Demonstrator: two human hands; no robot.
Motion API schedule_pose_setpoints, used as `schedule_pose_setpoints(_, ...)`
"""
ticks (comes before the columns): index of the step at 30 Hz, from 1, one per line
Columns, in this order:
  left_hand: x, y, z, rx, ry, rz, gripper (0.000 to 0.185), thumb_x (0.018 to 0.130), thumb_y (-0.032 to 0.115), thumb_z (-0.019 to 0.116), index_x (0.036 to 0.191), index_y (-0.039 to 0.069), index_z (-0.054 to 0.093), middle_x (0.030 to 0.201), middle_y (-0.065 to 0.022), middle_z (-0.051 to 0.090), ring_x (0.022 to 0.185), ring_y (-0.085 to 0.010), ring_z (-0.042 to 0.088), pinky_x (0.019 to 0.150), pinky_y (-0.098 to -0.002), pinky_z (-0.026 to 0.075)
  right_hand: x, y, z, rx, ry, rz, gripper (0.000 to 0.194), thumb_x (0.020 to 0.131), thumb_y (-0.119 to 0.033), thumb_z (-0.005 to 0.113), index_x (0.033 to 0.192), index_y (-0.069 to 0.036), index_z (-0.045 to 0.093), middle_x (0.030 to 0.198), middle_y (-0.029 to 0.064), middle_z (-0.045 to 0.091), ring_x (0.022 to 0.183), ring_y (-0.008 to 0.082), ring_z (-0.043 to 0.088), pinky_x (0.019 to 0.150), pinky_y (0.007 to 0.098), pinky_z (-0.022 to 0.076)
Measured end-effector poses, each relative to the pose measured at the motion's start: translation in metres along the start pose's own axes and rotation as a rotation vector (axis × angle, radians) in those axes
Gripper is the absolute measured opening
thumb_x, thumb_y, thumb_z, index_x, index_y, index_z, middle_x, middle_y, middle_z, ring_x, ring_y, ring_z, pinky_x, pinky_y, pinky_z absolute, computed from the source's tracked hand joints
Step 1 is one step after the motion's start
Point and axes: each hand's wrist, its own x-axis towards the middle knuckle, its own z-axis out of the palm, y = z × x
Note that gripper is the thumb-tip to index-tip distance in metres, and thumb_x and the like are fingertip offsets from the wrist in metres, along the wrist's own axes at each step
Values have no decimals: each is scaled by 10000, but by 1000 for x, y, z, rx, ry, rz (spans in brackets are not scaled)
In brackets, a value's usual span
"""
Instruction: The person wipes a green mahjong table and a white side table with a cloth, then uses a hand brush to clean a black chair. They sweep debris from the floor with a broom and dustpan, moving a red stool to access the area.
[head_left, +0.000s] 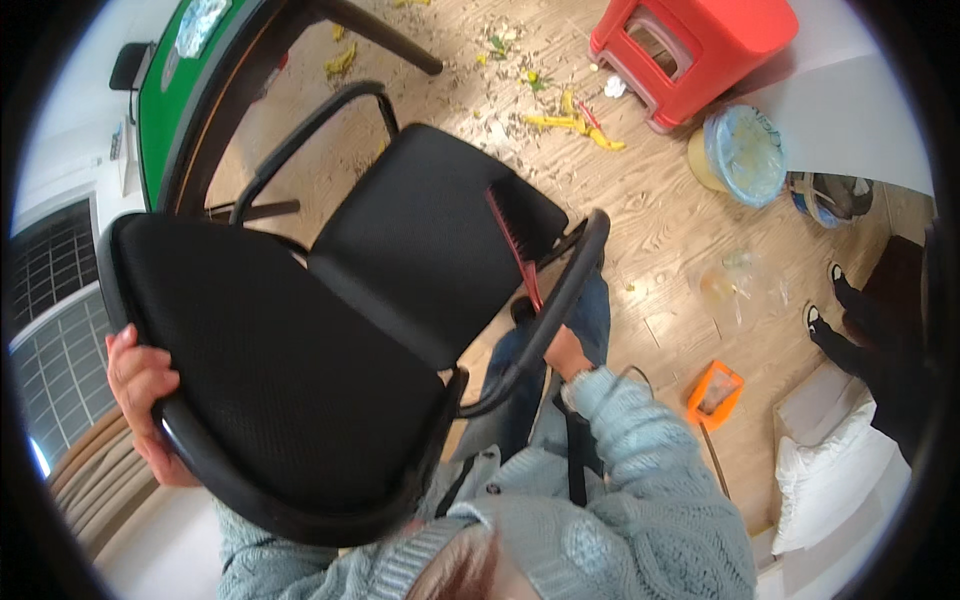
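A black armchair (442, 232) with a padded seat and curved armrests stands tilted before me. My left hand (146, 405) grips the outer edge of its backrest (285, 375). Beside the right armrest (577, 270), my right hand (566, 351) is closed on the red handle of a long brush (514, 232). The brush's dark bristles lie over the seat's right side, close to or touching it; which cannot be told. Part of my right hand is hidden behind the armrest.
Yellow peels (577, 124) and scattered shells (480, 82) litter the wood floor. A red plastic stool (697, 52), a lined bin (746, 154), a clear plastic bag (739, 289) and an orange dustpan (715, 394) lie rightward. A green-topped table (161, 112) stands upper left; a person's feet (825, 300) show right.
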Motion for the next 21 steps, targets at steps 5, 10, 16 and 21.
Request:
schedule_pose_setpoints(5,0,-1,-6,44,50,-24,354,757,309,303,812,67,555,920,-135,585,1136,-325,496,1119,-509,181,-1,-2,2,238,309,-161,336,944,-342,466,1034,-47,601,914,260,613,865,411,594,713,461,469)
schedule_pose_setpoints(10,-6,-3,-6,71,91,-16,358,791,321,294,820,90,567,926,-112,599,1127,-313,509,1119,-496,193,-7,-3,3,159,65,-156,239,946,-236,505,909,0,502,854,278,558,850,447,561,689,455,455)
schedule_pose_setpoints(16,-7,-7,-10,92,86,21,414,830,378,266,823,93,566,928,-114,601,1126,-311,512,1106,-492,215,-49,-12,21,205,-104,-304,227,923,-220,549,1002,-9,519,822,216,541,828,383,562,724,415,453)
schedule_pose_setpoints(21,-8,-9,-13,67,34,60,371,800,333,291,823,87,567,923,-111,601,1120,-307,513,1110,-492,212,-78,-17,13,720,-673,475,207,956,-233,506,1027,-43,548,856,53,571,820,166,559,721,335,462)
